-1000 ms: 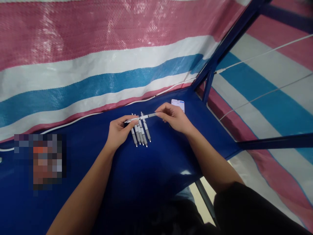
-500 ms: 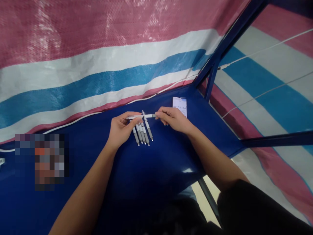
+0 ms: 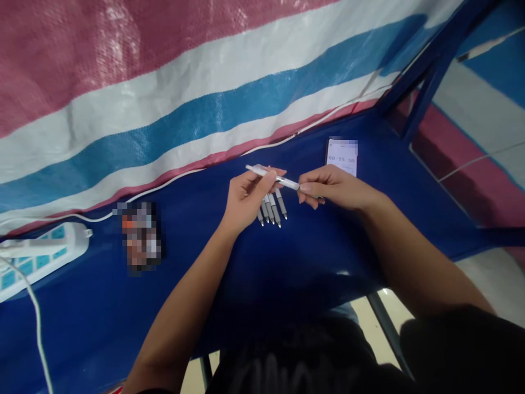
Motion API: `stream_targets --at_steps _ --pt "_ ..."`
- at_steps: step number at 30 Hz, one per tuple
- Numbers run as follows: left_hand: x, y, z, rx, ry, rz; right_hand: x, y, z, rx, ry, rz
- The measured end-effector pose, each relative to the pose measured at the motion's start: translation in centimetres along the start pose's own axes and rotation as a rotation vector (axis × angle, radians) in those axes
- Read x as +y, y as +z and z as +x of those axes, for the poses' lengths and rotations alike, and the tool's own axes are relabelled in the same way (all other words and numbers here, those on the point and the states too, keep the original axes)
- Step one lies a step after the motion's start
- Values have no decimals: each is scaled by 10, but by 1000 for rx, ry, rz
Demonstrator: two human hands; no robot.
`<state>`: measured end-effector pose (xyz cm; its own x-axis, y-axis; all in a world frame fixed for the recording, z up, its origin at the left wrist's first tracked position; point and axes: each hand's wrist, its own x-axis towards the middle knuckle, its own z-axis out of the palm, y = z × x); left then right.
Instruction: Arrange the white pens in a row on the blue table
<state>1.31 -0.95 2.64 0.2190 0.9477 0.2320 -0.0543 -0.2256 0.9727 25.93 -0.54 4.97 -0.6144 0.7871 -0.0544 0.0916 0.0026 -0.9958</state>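
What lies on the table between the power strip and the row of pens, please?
In the head view, a blurred-out object sits on the blue table between the power strip and the row of pens.

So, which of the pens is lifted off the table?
The white pen held between both hands, left and right; the other pens lie on the table.

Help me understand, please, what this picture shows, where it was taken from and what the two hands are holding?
No machine here: a camera worn on a person's head looks forward and down at their own bare hands. The left hand and the right hand hold one white pen between them, one at each end, above a blue table. Under it lies a row of similar pens. A phone with a lit screen lies behind the right hand, a white power strip at far left. A striped tarp hangs behind.
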Motion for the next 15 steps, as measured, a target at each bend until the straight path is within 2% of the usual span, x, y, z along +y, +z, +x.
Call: stream_targets --at_steps 3,5,7,12,15 --pt "-4 5 -1 69 7 8 -2 5 3 37 -8 -47" --pt "-6 6 -1 129 11 3 -2 11 4 33 0 -64" --pt "-4 6 -2 141 13 12 -3 17 3 14 -11 -69" --pt "18 1 -4 3 2 -21 -9 22 -7 -139 7 45" --pt "22 4 -5 -62 -13 -53 -11 18 -8 -202 17 51"
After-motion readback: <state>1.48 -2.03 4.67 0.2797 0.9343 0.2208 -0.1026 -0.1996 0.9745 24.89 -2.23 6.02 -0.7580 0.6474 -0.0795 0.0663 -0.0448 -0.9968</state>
